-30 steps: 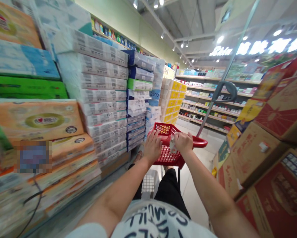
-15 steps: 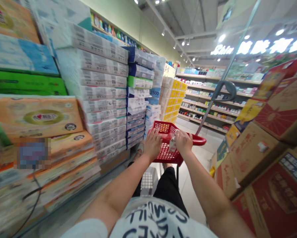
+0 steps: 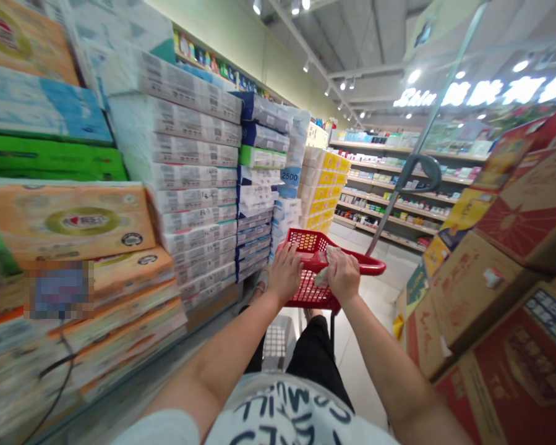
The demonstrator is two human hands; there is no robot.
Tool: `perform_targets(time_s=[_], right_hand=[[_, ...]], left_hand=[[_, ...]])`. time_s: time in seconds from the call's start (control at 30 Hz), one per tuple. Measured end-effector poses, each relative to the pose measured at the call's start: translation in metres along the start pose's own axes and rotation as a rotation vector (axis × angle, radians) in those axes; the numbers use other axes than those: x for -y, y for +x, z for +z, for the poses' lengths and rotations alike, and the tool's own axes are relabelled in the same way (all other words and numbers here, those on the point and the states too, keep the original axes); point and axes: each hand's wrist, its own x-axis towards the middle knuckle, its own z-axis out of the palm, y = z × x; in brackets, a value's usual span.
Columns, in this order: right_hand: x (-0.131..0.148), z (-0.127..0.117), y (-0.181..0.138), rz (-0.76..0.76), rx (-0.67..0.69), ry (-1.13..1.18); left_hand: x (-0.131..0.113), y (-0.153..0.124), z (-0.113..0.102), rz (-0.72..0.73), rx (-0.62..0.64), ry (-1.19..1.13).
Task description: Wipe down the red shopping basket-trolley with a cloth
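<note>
A red shopping cart (image 3: pixel 312 298) with a perforated basket stands before my legs, its thick handle (image 3: pixel 373 266) running across the view. My left hand (image 3: pixel 287 271) grips the left part of that handle, fingers curled over it. On the right, my right hand (image 3: pixel 345 273) is closed on a crumpled, pale cloth (image 3: pixel 321 277), pressed against the handle. Part of the cloth shows above the knuckles and part hangs at the hand's left side; my fingers hide the rest. Both hands are a short way apart.
Tall stacks of wrapped paper packs (image 3: pixel 196 179) and orange tissue packs (image 3: pixel 92 219) line the left side. Cardboard cartons (image 3: pixel 482 281) are piled on the right. A slanted metal pole (image 3: pixel 389 210) rises beyond the cart, with stocked shelves (image 3: pixel 398 185) behind.
My right hand has shifted slightly on the handle, and the cloth now shows above its fingers, with its hanging part bunched differently. My left hand stays in place.
</note>
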Motion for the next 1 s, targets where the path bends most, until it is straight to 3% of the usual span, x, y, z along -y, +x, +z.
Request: perform_targets(time_s=[0.1,0.17,0.3,0.37,0.5,0.57,0.73,0.9,1.0], right_hand=[[-0.003,-0.002,0.013,0.098,0.161,-0.028],[-0.004,-0.001,0.018,0.167,0.198,-0.043],[-0.002,0.003,0.004,0.120,0.010,-0.019],[-0.003,0.002,0.001,0.061,-0.021,-0.019],[-0.008,-0.002,0.017,0.126,0.174,-0.091],[-0.009,-0.002,0.022,0.176,0.209,-0.080],[-0.010,0.002,0.004,0.060,-0.002,0.022],[-0.016,0.002,0.003,0.092,0.083,0.016],[-0.015,0.003,0.000,0.102,0.019,-0.003]], left_hand=[[0.002,0.001,0.001,0.004,-0.015,-0.002],[0.002,0.002,0.002,-0.004,-0.011,-0.008],[0.001,0.002,0.002,-0.003,-0.005,-0.013],[0.001,0.002,0.002,0.001,-0.013,-0.008],[0.001,0.002,0.001,0.004,-0.011,0.003],[0.001,0.002,0.001,-0.003,-0.002,0.004],[0.001,0.000,0.002,0.004,-0.019,0.004],[-0.001,0.001,0.000,0.003,-0.020,0.005],[-0.003,0.001,-0.001,0.003,-0.001,0.003]])
